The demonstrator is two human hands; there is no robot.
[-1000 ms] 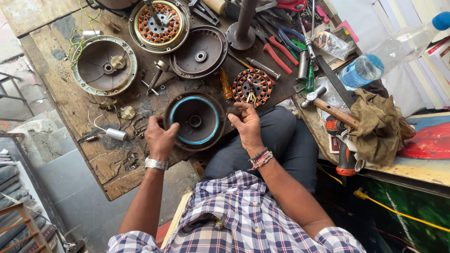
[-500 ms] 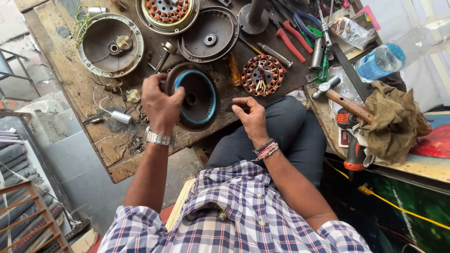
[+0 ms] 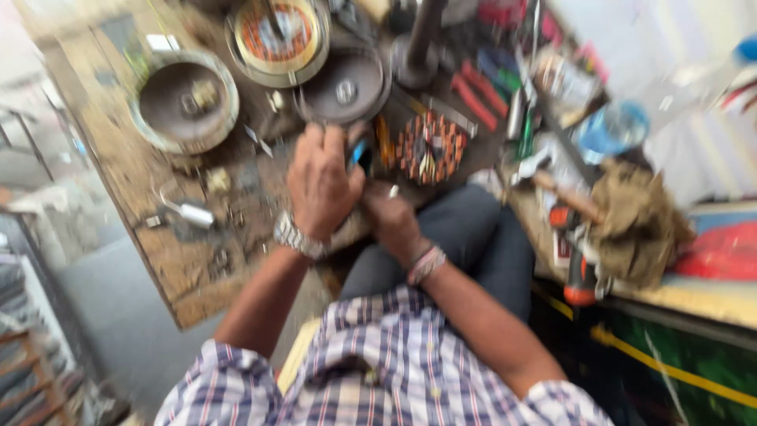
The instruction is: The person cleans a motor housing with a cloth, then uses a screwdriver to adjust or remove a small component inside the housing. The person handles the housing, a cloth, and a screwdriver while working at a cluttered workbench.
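Fingers of the left hand [image 3: 319,185] curl down over the round dark metal motor cover with a blue inner ring [image 3: 356,151], of which only a sliver of blue shows past the knuckles, so the grip hides nearly all of it; the right hand [image 3: 392,217] sits just beside and nearer, its fingers bent in toward the same cover, though the blur leaves it unclear whether they pinch it or only touch; the cover lies at the near edge of the worn, scarred wooden workbench [image 3: 189,276], above the person's dark trousers; judged by its cast look, the cover is heavy, stiff and hard, likely greasy and a little slippery, and best taken by the outer rim with fingers spread around it rather than by the thin blue ring; a silver metal watch band [image 3: 298,237] circles the left wrist and a beaded bracelet [image 3: 426,264] the right; just right of the hands lies a round stator wound with copper-orange coils [image 3: 430,147], brittle at its wires; farther off stand a dark domed disc [image 3: 343,85], a wide steel-rimmed shallow drum [image 3: 185,99] to the left, and a rimmed rotor with orange windings [image 3: 276,35] at the far edge; red-handled pliers [image 3: 473,87] lie to the right, beyond them a crumpled olive cloth [image 3: 635,221] that looks soft and limp, and a blue translucent plastic bottle [image 3: 611,130]; small screws and scraps litter the gritty wood.
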